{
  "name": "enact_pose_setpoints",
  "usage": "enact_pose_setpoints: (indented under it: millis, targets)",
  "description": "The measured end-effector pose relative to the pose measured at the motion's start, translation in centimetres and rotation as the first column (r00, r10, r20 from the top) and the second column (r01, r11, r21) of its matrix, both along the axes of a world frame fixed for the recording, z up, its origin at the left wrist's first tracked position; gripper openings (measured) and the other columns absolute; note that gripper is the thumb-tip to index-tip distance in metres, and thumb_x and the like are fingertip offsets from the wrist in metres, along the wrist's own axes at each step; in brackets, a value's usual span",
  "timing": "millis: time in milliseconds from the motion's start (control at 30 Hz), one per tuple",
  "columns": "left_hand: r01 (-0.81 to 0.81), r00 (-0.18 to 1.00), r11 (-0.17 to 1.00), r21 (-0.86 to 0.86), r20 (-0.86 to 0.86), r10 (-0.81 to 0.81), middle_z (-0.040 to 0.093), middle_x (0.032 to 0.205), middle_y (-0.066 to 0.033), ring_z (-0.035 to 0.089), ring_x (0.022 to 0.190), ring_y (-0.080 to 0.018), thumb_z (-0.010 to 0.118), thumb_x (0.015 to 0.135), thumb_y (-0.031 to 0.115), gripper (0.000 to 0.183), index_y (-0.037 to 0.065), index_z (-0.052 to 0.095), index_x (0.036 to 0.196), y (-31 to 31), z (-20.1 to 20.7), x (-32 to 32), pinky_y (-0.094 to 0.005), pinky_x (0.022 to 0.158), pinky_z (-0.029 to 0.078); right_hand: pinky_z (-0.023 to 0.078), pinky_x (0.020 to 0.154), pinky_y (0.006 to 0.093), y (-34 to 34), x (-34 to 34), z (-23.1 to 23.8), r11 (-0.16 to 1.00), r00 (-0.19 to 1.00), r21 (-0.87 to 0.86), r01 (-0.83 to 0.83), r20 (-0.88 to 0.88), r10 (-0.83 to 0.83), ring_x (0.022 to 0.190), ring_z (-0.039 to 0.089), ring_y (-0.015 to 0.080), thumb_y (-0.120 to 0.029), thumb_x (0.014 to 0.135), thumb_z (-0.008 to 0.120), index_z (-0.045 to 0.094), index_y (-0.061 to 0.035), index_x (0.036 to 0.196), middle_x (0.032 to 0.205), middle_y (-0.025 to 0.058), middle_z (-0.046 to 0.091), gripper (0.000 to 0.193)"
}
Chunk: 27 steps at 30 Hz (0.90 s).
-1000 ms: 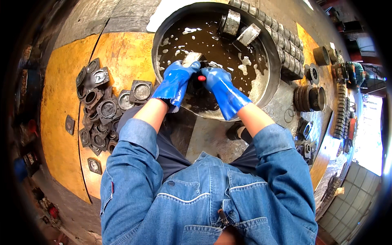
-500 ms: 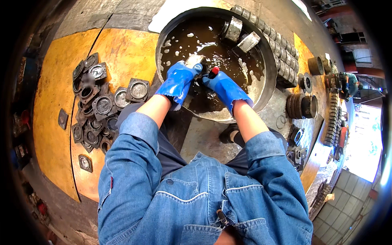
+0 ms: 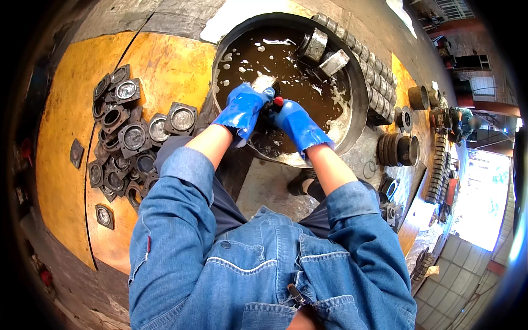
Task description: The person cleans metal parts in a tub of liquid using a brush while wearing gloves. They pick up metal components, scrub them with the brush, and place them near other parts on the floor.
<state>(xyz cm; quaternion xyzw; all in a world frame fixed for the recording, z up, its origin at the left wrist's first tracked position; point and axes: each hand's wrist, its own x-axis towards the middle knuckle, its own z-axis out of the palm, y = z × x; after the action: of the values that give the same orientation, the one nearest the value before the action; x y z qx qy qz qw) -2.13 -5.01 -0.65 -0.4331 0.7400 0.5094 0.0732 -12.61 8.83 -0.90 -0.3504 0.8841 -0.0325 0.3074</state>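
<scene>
Both my hands wear blue rubber gloves and meet over a round basin (image 3: pixel 360 118) of murky brown liquid. My left hand (image 3: pixel 243 107) is closed around a shiny metal part (image 3: pixel 264 83), which it mostly covers. In my right hand (image 3: pixel 294 121) is a tool with a red end (image 3: pixel 279 101); its working end is hidden between the gloves, so I cannot tell its kind. Two thick metal rings, one upper (image 3: pixel 315 45) and one lower (image 3: pixel 334 62), rest at the basin's far right, partly in the liquid.
Left of my legs lies a heap of square metal flanges (image 3: pixel 133 136) on a yellow board (image 3: pixel 65 181). Rows of stacked metal rings (image 3: pixel 379 82) stand right of the basin. Ribbed cylinders (image 3: pixel 397 149) are farther right. Another person (image 3: pixel 466 122) works at the far right.
My gloved hands stay close together over the basin, with the red end shifted slightly left and down. The whole view has tilted a little.
</scene>
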Motion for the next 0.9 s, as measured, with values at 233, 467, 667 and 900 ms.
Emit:
enact_pose_setpoints:
  millis: [233, 467, 667, 900]
  targets:
    - [-0.065, 0.998, 0.997, -0.048, -0.011, 0.064, 0.072, 0.122, -0.0259, 0.069, 0.117, -0.0388, 0.074, 0.084, 0.061, 0.075, -0.001, 0.069, 0.125, 0.4, -0.2, 0.2, -0.0425, 0.099, 0.054, 0.056, 0.096, 0.0451, 1.4, 0.5, -0.5, 0.974, 0.927, -0.127, -0.185, -0.353, 0.13, 0.115, 0.07, 0.0328, -0.03, 0.096, 0.067, 0.067, -0.0356, 0.133, 0.125, 0.0082, 0.073, 0.037]
    - [-0.059, 0.998, 0.99, -0.127, -0.002, 0.059, 0.073, 0.12, -0.025, 0.07, 0.115, -0.0387, 0.074, 0.084, 0.06, 0.071, 0.0, 0.071, 0.122, 0.2, -1.3, 0.1, -0.0421, 0.098, 0.055, 0.058, 0.09, 0.0425, 1.8, 0.0, -2.5, 0.972, 0.983, -0.236, -0.001, -0.178, -0.042, 0.103, 0.073, 0.0355, -0.029, 0.094, 0.073, 0.074, -0.0167, 0.123, 0.116, 0.0141, 0.075, 0.032]
    - [-0.007, 0.999, 0.996, -0.084, -0.04, 0.004, 0.067, 0.13, -0.0312, 0.063, 0.126, -0.0433, 0.07, 0.083, 0.069, 0.089, -0.006, 0.065, 0.131, -0.1, -1.2, 0.7, -0.0451, 0.107, 0.049, 0.056, 0.084, 0.0379, 1.2, -0.2, -2.0, 0.964, 0.965, -0.122, 0.236, 0.146, -0.218, 0.091, 0.073, 0.0271, -0.025, 0.092, 0.075, 0.077, -0.0104, 0.111, 0.099, 0.0151, 0.078, 0.025]
    - [-0.078, 0.996, 0.996, -0.052, -0.052, 0.075, 0.073, 0.122, -0.0233, 0.07, 0.115, -0.0368, 0.077, 0.085, 0.056, 0.07, 0.0, 0.069, 0.127, 0.4, -1.3, -0.1, -0.04, 0.099, 0.055, 0.056, 0.081, 0.041, 0.1, -1.4, 2.7, 0.981, 0.91, 0.008, 0.192, 0.372, -0.181, 0.089, 0.073, 0.0305, -0.037, 0.084, 0.078, 0.074, -0.0026, 0.112, 0.099, 0.0196, 0.075, 0.044]
